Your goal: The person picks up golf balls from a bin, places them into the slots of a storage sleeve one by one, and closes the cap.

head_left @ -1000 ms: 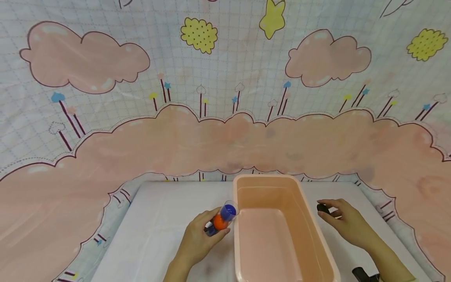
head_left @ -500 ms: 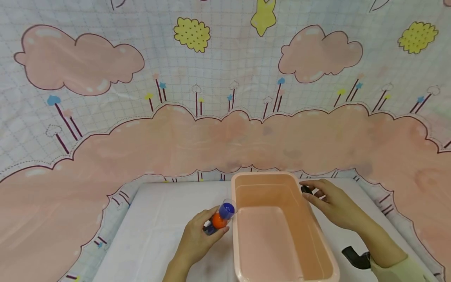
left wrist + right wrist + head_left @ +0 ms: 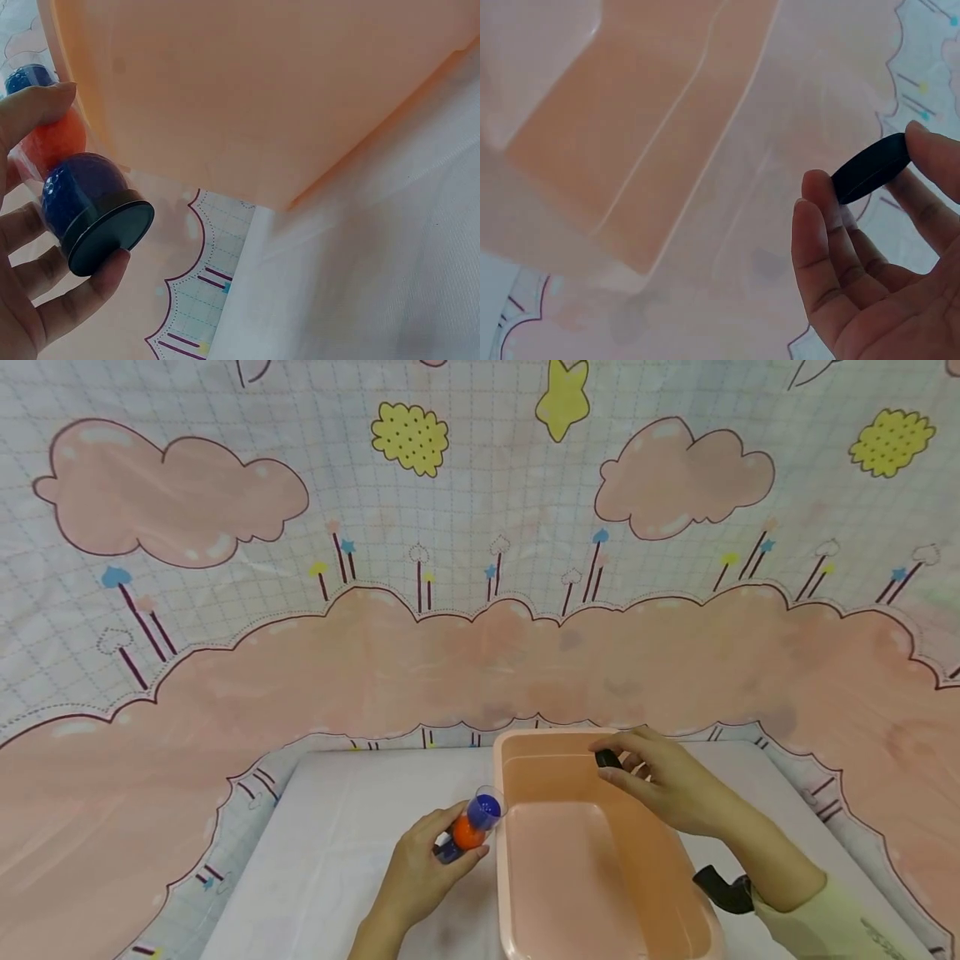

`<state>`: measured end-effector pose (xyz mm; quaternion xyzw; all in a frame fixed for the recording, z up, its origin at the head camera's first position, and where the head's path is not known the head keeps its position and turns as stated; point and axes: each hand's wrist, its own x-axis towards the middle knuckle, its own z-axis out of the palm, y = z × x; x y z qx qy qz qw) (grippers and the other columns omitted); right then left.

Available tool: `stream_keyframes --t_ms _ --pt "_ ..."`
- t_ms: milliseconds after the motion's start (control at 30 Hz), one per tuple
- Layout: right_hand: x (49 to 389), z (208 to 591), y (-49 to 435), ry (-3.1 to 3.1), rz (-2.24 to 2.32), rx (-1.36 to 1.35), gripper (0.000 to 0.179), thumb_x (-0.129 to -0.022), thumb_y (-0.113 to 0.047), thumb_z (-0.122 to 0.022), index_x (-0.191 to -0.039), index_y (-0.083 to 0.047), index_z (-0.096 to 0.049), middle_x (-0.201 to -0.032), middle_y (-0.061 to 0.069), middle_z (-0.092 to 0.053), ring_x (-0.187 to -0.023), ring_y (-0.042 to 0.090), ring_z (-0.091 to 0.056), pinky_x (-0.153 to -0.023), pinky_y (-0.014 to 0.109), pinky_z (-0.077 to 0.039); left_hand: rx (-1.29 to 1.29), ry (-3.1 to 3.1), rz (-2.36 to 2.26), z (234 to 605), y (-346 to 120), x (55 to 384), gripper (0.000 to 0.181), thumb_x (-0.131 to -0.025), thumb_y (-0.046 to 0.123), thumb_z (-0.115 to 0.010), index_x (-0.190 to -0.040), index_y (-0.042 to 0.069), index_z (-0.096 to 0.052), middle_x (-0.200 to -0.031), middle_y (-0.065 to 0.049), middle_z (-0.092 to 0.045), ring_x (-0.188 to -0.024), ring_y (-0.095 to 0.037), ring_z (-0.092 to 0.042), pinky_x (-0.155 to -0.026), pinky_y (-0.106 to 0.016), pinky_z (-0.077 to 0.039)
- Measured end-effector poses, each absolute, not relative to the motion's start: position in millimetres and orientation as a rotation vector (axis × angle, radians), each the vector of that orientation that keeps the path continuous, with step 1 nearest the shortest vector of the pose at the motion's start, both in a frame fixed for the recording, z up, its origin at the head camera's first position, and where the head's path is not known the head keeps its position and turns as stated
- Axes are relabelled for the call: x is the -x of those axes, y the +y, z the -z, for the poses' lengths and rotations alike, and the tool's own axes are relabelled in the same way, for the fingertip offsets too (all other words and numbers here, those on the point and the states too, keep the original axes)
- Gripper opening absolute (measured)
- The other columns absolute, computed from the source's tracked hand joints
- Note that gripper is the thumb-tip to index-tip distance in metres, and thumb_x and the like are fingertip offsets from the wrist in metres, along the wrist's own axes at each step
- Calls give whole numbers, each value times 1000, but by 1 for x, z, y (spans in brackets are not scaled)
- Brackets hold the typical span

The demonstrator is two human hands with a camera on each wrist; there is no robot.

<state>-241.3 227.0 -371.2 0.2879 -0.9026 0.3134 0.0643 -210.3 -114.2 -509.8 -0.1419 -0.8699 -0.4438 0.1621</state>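
Note:
My left hand (image 3: 423,868) grips a clear plastic tube (image 3: 491,795) at the left rim of the bin. Inside the tube sit a blue ball (image 3: 486,810), an orange ball (image 3: 468,833) and another blue ball (image 3: 79,187). A black cap (image 3: 112,232) closes the tube's lower end, with a fingertip against it. The tube tilts, its upper end toward the bin. My right hand (image 3: 667,781) pinches a round black cap (image 3: 871,169) between thumb and fingers, over the bin's far right part.
A peach plastic bin (image 3: 504,877) stands on the white-covered table (image 3: 322,852). Its inner floor shows between the hands. A black strap-like piece (image 3: 723,890) is at the right wrist. Behind the table hangs a cloth (image 3: 450,668) printed with clouds.
My right hand has moved left with the black cap, from outside the bin's right side to above its far right part. The left hand and tube have stayed almost in place.

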Motion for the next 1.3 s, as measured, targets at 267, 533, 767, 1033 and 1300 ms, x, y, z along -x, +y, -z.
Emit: stream_keyframes --t_ms 267,533,767,1033,1300 --pt "245 367 202 -2804 -972 -876 28 -101 -31 -68 -128 -26 -65 -108 -3 -62 -92 13 -60 -82 28 -56 414 -2471 1254 512 -113 213 53 -81 41 -89 -130 36 -68 -108 19 -71 -96 -2 -64 -86 -34 -61" --pt "246 367 185 -2772 -1003 -981 30 -101 -34 -68 -130 -25 -66 -115 -3 -65 -92 10 -63 -80 26 -58 401 -2475 1250 512 -112 211 52 -82 45 -87 -130 36 -69 -108 18 -72 -95 -2 -64 -84 -27 -60" --pt "249 370 170 -2695 -991 -1088 28 -100 -30 -71 -127 -24 -66 -111 -4 -70 -89 8 -67 -79 28 -60 392 -2487 1245 511 -111 209 53 -82 47 -86 -131 33 -69 -111 16 -73 -98 -4 -65 -88 -36 -61" --pt "248 371 155 -2722 -1064 -1133 31 -99 -30 -71 -128 -21 -64 -116 -4 -69 -94 8 -67 -84 28 -60 396 -2495 1248 509 -111 208 53 -82 47 -86 -131 35 -68 -112 17 -72 -99 -4 -66 -89 -35 -61" --pt "248 373 142 -2779 -1152 -1090 29 -96 -36 -75 -117 -22 -62 -104 -11 -67 -96 8 -67 -84 25 -58 410 -2500 1246 510 -113 207 55 -81 47 -87 -131 36 -68 -112 18 -72 -99 -2 -65 -88 -30 -60"
